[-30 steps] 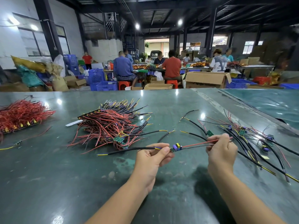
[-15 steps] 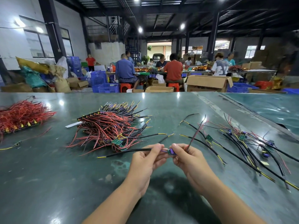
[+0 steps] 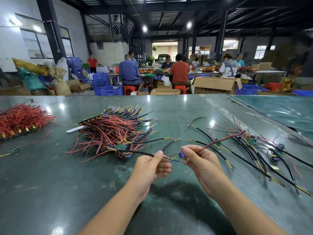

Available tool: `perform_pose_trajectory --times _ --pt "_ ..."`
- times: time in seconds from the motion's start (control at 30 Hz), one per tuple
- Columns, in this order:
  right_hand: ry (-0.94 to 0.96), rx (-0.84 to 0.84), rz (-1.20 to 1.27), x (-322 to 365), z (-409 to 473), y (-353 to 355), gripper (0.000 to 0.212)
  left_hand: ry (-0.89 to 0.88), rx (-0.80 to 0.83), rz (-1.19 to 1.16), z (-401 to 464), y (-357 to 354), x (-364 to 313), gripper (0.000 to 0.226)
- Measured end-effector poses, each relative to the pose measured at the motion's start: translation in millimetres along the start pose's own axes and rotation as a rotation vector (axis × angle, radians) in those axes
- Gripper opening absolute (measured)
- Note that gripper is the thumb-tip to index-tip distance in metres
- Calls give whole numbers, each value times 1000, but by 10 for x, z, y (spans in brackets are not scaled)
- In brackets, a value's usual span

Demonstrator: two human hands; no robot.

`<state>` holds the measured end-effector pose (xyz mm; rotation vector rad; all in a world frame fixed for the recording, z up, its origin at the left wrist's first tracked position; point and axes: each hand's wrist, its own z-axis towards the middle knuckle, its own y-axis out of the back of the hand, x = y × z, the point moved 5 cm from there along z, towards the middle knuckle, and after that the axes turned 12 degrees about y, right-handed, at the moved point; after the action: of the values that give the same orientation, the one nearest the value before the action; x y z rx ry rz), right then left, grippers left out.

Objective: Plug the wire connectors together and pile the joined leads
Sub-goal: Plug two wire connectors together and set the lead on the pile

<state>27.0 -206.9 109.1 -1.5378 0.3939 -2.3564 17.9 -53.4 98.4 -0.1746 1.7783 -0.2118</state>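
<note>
Connector [image 3: 181, 154] sits pinched in the right hand [image 3: 197, 160] above the table [image 3: 50, 184]; the left hand [image 3: 152, 165] pinches the black lead [image 3: 135, 152], its loose wire tips just short. Misaligned tips could bend.

1. Green worktable [image 3: 50, 192], glossy, lamp glare at 12 o'clock edge.
2. White paper strip [image 3: 74, 129] on table, 10 o'clock.
3. Open cardboard box [image 3: 216, 85] behind table, 1 o'clock.
4. Blue plastic crates [image 3: 101, 82] stacked, 11 o'clock.
5. Red stools [image 3: 130, 89], seated workers: blue shirt [image 3: 128, 72], red shirt [image 3: 179, 72], backs turned.
6. Sacks and bags [image 3: 30, 73] against wall, 10 o'clock.
7. White van [image 3: 162, 57] in far doorway, 12 o'clock.
</note>
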Motion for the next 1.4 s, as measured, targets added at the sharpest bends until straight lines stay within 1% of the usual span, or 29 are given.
perform_pose_trajectory --times 0.13,0.3,0.43,0.57,0.67,0.77,0.97,1.1,1.17,1.23,1.3,1.4 --pt "31 -49 -55 4 15 49 12 33 35 1 6 -3 20 38" --pt "-13 -33 -168 -38 -3 44 12 -45 -35 27 8 32 -6 32" --pt "-26 -14 -174 -25 -12 23 20 -87 -87 146 5 29 -22 32" --pt "11 -41 -196 -28 -17 41 10 -99 -112 203 -5 9 -21 36" --pt "16 -52 -182 -22 -8 46 14 -93 -99 208 -13 1 -23 41" --pt "-2 6 -143 -18 -21 10 27 -111 -114 190 -16 12 -40 41" --pt "-65 118 -123 -48 -76 -72 31 -144 -157 150 -2 56 -47 33" --pt "-70 131 -106 -62 -76 -71 19 -113 -138 130 7 55 -24 34" --pt "-55 119 -112 -54 -73 -64 19 -87 -114 104 9 41 -11 35" --pt "-65 101 -66 -46 -79 -64 18 -62 -90 61 9 29 1 35" --pt "-121 103 30 -47 -91 -87 19 -39 -65 6 7 22 8 35" --pt "-213 101 107 -68 -104 -95 22 2 -8 -86 3 10 19 36"
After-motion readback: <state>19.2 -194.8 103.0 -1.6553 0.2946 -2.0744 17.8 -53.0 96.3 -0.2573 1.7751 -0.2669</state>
